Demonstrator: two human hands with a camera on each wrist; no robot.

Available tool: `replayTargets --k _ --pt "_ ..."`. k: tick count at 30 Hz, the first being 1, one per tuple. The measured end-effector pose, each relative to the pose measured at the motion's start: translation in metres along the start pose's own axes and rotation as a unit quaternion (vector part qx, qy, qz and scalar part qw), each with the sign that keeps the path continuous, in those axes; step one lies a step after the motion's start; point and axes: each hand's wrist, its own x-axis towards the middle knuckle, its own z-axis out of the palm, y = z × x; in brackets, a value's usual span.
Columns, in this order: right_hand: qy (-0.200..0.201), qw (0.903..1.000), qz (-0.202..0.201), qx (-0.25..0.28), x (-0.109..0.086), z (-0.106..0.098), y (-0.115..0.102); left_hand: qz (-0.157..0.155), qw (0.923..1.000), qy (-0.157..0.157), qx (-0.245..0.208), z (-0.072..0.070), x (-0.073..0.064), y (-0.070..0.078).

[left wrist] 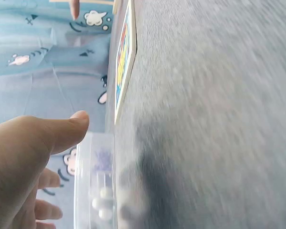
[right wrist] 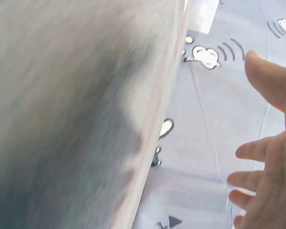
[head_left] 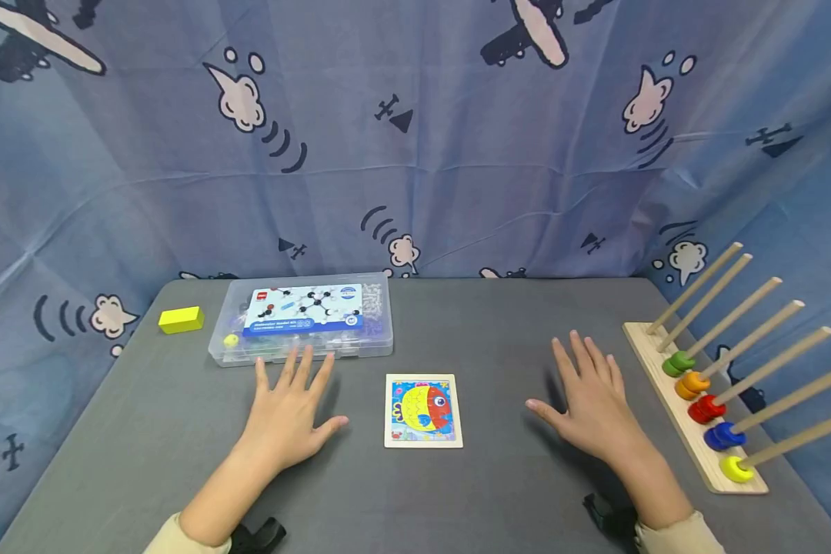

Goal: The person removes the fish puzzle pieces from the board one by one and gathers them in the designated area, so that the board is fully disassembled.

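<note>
My left hand (head_left: 284,419) hovers above the table with fingers spread, just in front of a clear plastic box (head_left: 377,338) that has a molecular model kit label. Nothing is in it; the left wrist view shows the thumb (left wrist: 69,131) apart from the box (left wrist: 96,191). On the right, my right hand (head_left: 592,404) is also held over the table, fingers straight and holding nothing. Between the hands lies a square fish puzzle (head_left: 424,411) in a pale wooden frame. Nearest to the right hand stands a wooden peg rack (head_left: 692,431) with coloured rings on several pegs.
A yellow block (head_left: 181,319) sits at the back left, beside the plastic box. Behind the grey table (head_left: 498,492) hangs a blue curtain (head_left: 443,138) printed with planes and clouds. The rack's tall pegs lean out past the table's right edge.
</note>
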Motion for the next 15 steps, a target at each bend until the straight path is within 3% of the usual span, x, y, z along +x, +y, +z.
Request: replayTargets --k 6,11,15 --pt "0.018 0.9976 -0.055 0.038 0.009 0.007 -0.021 0.039 0.9991 -0.006 -0.013 0.003 0.012 0.016" --pt "0.024 0.9931 -0.091 0.07 0.021 0.013 -0.045 0.066 0.9951 -0.029 -0.068 0.004 0.025 0.028" --pt "0.009 0.9881 -0.112 0.105 0.03 0.02 -0.067 0.093 0.9865 -0.047 -0.126 0.007 0.037 0.036"
